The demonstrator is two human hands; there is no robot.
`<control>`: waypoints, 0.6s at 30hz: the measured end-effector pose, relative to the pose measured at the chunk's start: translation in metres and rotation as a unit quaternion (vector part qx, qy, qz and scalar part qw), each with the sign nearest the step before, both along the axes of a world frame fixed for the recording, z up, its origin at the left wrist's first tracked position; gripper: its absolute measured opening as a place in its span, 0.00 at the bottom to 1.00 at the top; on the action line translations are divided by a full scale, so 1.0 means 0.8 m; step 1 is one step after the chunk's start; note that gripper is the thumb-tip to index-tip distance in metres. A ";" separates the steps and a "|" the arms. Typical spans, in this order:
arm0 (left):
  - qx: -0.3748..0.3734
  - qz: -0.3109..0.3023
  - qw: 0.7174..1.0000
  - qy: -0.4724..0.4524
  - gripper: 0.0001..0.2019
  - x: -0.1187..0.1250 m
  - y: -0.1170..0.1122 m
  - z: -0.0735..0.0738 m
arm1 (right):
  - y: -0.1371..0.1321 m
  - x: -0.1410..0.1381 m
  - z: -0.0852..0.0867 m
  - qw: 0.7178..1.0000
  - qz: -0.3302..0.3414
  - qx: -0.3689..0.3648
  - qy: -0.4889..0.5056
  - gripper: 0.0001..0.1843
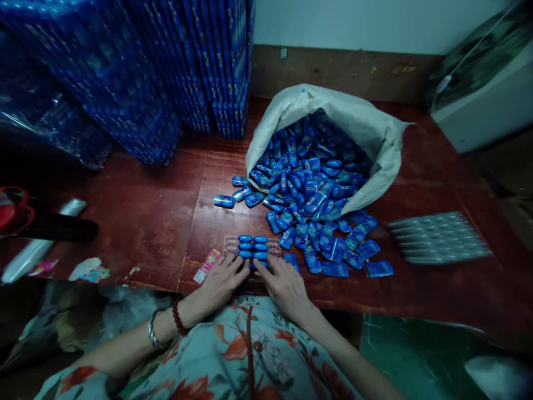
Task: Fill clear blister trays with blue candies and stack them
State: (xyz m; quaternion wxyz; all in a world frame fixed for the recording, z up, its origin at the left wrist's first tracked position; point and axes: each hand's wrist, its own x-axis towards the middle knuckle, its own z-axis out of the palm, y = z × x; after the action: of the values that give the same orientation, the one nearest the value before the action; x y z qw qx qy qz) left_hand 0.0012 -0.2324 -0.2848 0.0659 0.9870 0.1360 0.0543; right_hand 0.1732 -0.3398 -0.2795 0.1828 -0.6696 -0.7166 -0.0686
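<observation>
A clear plastic tray (230,243) lies at the table's front edge, directly before me. Several small blue packs (252,239) stand in its middle in two columns, their smooth oval ends facing up. My left hand (225,278) is at the near left of the tray, fingers closed at a blue pack. From the right, my right hand (285,282) meets it, its fingers curled down onto the pack beside it. The fingers partly hide the nearest packs and the tray's near part. Loose blue packs (335,269) with printed labels lie just right of my right hand.
Behind the tray, an open white sack (378,186) spills blue packs onto the red-brown table (158,222). Tall stacks of filled trays (200,72) stand back left. Clear trays (439,239) are stacked at right. A dark bottle (62,228) with a red top lies left.
</observation>
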 end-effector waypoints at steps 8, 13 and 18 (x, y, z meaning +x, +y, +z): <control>-0.050 0.151 0.971 -0.181 0.10 0.036 0.115 -0.009 | 0.069 0.080 0.005 0.980 -0.178 -0.081 0.038 0.15; -0.039 0.226 0.971 0.072 0.16 0.092 0.187 -0.004 | 0.154 0.073 0.020 0.946 -0.124 -0.294 -0.063 0.15; -0.049 0.213 0.968 0.124 0.15 0.084 0.195 -0.002 | 0.150 0.080 0.016 0.942 -0.087 -0.322 -0.041 0.18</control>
State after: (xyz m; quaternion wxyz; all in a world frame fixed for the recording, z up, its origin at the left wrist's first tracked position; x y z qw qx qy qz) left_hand 0.0685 -0.0768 -0.2864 0.0837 0.9299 0.3526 -0.0625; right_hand 0.2373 -0.2196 -0.2669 -0.0792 -0.7492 -0.6461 0.1228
